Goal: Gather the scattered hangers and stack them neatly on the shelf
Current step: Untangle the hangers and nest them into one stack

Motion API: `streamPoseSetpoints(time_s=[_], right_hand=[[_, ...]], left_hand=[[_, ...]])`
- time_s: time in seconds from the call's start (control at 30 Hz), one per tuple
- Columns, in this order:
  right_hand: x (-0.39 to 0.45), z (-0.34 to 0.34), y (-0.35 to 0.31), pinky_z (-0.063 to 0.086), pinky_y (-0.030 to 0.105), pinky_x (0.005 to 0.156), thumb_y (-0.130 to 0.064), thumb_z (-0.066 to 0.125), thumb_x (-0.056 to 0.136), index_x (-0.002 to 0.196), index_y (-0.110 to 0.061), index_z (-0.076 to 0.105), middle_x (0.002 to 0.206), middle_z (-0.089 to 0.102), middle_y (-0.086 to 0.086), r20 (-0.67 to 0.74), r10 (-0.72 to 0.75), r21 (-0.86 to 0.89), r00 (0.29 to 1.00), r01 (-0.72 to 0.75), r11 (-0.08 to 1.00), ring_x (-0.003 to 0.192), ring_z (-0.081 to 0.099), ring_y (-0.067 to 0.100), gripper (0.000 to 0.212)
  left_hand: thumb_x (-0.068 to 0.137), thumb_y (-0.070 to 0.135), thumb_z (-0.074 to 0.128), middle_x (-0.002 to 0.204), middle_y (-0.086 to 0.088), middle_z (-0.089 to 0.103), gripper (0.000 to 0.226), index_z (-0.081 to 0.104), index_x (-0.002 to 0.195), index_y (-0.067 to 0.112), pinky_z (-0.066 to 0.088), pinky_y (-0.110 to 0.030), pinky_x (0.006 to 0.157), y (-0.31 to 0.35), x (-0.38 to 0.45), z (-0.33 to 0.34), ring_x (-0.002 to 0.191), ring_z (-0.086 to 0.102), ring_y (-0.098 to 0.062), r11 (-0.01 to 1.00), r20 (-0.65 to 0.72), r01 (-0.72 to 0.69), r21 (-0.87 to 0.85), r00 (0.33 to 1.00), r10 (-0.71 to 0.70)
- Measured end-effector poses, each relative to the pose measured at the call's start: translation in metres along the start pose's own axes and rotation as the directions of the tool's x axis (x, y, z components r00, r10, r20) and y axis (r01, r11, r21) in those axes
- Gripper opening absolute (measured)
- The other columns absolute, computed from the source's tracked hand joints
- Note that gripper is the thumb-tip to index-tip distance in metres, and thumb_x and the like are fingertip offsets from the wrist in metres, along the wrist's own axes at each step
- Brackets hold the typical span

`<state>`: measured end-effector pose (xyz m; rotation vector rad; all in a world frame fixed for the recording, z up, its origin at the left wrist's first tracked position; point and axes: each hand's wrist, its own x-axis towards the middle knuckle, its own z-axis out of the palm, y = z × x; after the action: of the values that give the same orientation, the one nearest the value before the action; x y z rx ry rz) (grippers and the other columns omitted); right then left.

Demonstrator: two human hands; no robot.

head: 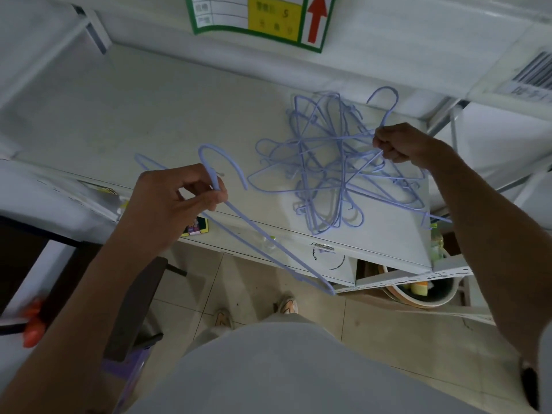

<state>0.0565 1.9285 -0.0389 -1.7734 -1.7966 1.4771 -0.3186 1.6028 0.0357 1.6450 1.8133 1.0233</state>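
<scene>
Head view | step: untangling | left hand pinches one hanger free at 9 o'clock | right hand grips another hanger in the pile on the shelf | next: lift clear, align hooks

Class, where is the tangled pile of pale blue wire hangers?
In the head view, the tangled pile of pale blue wire hangers lies right of centre on the white shelf, beside the right hand.

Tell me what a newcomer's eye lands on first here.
First the tangled pile of pale blue hangers on the white shelf, right of centre. Then the two hands: the left hand pinches one hanger by its neck out over the shelf edge, while the right hand grips another hanger at the pile's far right. Above, a sign with a red arrow.
</scene>
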Motion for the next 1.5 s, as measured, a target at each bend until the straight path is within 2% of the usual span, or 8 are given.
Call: streamPoseSetpoints(time_s=[0.33,0.43,0.57,0.87,1.0,1.17,1.37,1.5], right_hand=[[0.04,0.038,0.019,0.032,0.02,0.042,-0.027,0.046,0.11,0.1,-0.004,0.069,0.07,0.049,0.012,-0.03,0.008,-0.086,1.0,-0.01,0.996,0.05,0.041,0.017,0.035],[0.05,0.054,0.029,0.052,0.04,0.092,-0.033,0.052,0.105,0.122,-0.003,0.069,0.121,0.066,0.026,-0.302,-0.093,-0.418,0.949,-0.044,0.907,0.112,0.064,0.042,0.038],[0.052,0.065,0.039,0.046,0.041,0.109,-0.03,0.056,0.101,0.139,-0.008,0.059,0.139,0.061,0.023,-0.346,-0.124,-0.385,0.93,-0.02,0.923,0.133,0.056,0.038,0.044],[-0.008,0.074,0.051,0.046,0.049,0.105,-0.016,0.062,0.097,0.144,-0.006,0.049,0.135,0.055,0.026,-0.377,-0.314,-0.448,0.871,0.125,0.885,0.128,0.053,0.044,0.05],[-0.047,0.094,0.052,0.047,0.044,0.104,-0.011,0.061,0.097,0.137,-0.005,0.056,0.129,0.062,0.023,-0.472,-0.241,-0.374,0.848,0.055,0.926,0.125,0.058,0.039,0.041],[-0.09,0.129,0.068,0.051,0.048,0.101,-0.006,0.059,0.097,0.12,-0.001,0.065,0.126,0.068,0.017,-0.586,-0.164,-0.275,0.794,-0.005,0.962,0.117,0.065,0.034,0.024],[-0.119,0.136,0.072,0.054,0.048,0.096,-0.003,0.054,0.098,0.116,-0.004,0.067,0.124,0.069,0.013,-0.599,-0.132,-0.302,0.79,-0.071,0.951,0.115,0.066,0.031,0.023],[-0.098,0.113,0.056,0.054,0.044,0.098,-0.009,0.054,0.098,0.125,-0.012,0.067,0.127,0.069,0.012,-0.586,-0.109,-0.324,0.803,-0.109,0.94,0.118,0.065,0.03,0.03]], left_hand=[[0.089,0.013,0.079,0.097,-0.001,0.068,0.006,0.074,0.091,0.014,0.039,-0.003,0.071,0.007,0.014,0.017,0.088,0.061,-0.001,0.986,-0.07,-0.046,0.16,0.996,0.057],[0.097,0.012,0.07,0.087,0.007,0.074,0.006,0.068,0.093,0.008,0.041,0.001,0.07,0.01,0.015,0.021,0.085,0.067,0.012,0.99,-0.039,-0.033,0.139,0.998,0.039],[0.104,0.016,0.059,0.066,0.002,0.071,0.013,0.058,0.091,0.012,0.055,-0.024,0.059,0.006,0.013,0.022,0.058,0.069,-0.015,0.988,-0.015,-0.054,0.143,0.998,0.057],[0.106,0.013,0.055,0.051,0.011,0.049,0.02,0.067,0.105,-0.003,0.03,-0.013,0.04,-0.037,0.002,0.002,0.038,0.038,-0.002,0.948,0.237,0.312,-0.058,0.927,-0.29],[0.102,0.035,0.059,0.046,-0.004,0.037,0.049,0.061,0.086,-0.011,0.025,-0.015,0.04,-0.073,-0.016,-0.028,0.03,0.029,-0.013,0.751,0.347,0.634,-0.185,0.757,-0.553],[0.065,0.063,0.086,0.048,-0.009,0.032,0.067,0.048,0.061,0.009,0.017,-0.022,0.047,-0.114,-0.041,-0.059,0.032,0.024,-0.007,0.539,0.615,0.784,-0.306,0.596,-0.517],[0.063,0.083,0.075,0.041,0.009,0.025,0.07,0.039,0.05,0.024,0.027,-0.008,0.042,-0.121,-0.064,-0.053,0.03,0.021,-0.004,0.552,0.597,0.716,-0.428,0.683,-0.422],[0.072,0.055,0.085,0.04,0.003,0.028,0.06,0.042,0.056,0.017,0.019,-0.015,0.038,-0.085,-0.06,-0.027,0.031,0.016,-0.008,0.372,0.627,0.738,-0.564,0.675,-0.389]])
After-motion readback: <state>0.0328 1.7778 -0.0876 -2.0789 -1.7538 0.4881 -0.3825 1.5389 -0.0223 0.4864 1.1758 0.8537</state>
